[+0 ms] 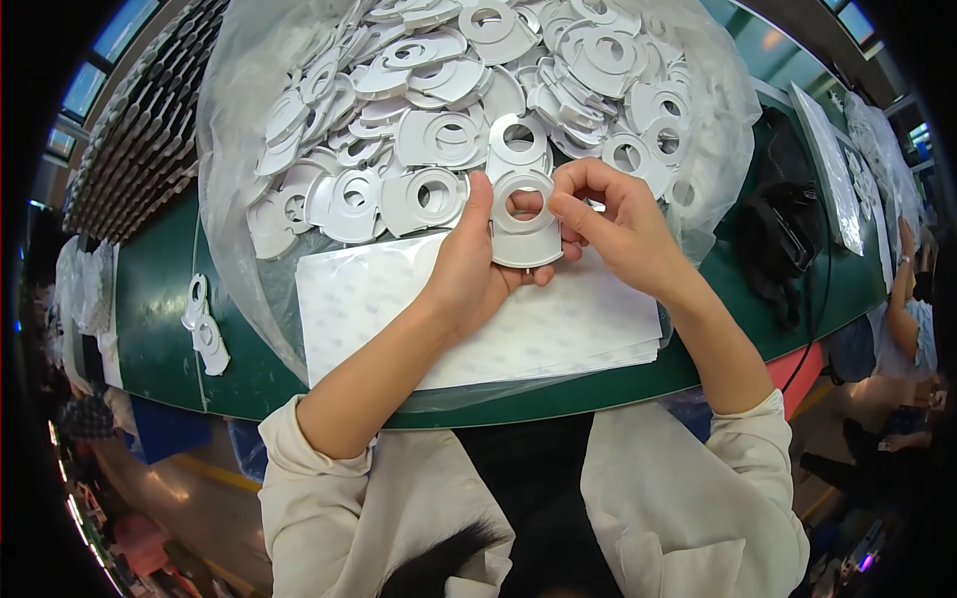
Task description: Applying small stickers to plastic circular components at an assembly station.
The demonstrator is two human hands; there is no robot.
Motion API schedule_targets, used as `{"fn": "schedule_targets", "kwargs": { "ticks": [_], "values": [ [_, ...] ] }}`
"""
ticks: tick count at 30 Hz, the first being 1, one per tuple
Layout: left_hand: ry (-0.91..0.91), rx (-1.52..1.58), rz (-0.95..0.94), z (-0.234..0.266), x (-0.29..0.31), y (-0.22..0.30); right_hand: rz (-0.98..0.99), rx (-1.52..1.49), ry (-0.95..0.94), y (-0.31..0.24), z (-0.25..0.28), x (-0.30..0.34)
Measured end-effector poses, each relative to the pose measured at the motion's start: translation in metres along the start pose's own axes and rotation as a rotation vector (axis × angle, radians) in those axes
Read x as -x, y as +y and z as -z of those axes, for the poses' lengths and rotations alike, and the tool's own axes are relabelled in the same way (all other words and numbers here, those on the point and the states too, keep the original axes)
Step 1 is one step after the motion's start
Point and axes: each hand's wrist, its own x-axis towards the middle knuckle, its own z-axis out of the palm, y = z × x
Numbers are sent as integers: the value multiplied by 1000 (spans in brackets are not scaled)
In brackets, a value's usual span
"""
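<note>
- The white plastic piece was in the middle of the frame, a little above the centre, directly between the two hands and lifted over the white sheets.
- Its long axis ran nearly up and down in the frame, with the flat wide end toward the person. The left hand lay along its left edge, the right hand was at its right edge – both were close, so neither one was clearly nearer.
- The left hand was closed around the piece: the thumb stood along the left side, the other fingers went behind, and some fingertips came out under the lower edge.
- The right hand had its thumb and first finger bent together at the right rim of the ring. It looked like a pinch – but if they gripped the rim or only touched it, I could not tell.
- Above the hands, the pile of similar white pieces filled the upper middle, inside the clear plastic bag.
- The fingers behind the piece were mostly hidden, only partly visible through the hole. Another ring appeared just above, and its join with the held piece was hard to make out. The top of the pile was cut off by the frame.
</note>
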Motion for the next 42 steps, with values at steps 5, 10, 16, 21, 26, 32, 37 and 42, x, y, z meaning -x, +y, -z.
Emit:
{"fn": "schedule_targets", "kwargs": {
  "ticks": [5, 10, 16, 21, 26, 32, 37, 42],
  "values": [
    [16, -24, 0, -2, 1, 1, 7, 22, -2, 0, 1, 0],
    [0, -17, -1, 2, 0, -2, -12, 16, 8, 1, 1, -1],
    [20, -22, 1, -1, 0, -1, -22, 25, 3, 2, 2, -2],
    [23, -6, 1, 1, -1, -2, -21, 10, 5, 3, 1, -2],
    [31, -2, 3, 1, -1, -2, -18, 12, 4, 2, 1, -2],
    [45, -9, 6, -1, 0, -1, -7, 18, 8, 2, 1, -2],
    [35, -23, 8, 1, 0, -2, -10, 4, 0, 1, 2, -2],
    [52, -15, 5, -2, 0, -1, -5, 12, 2, 2, 1, -2]
  ]
}}
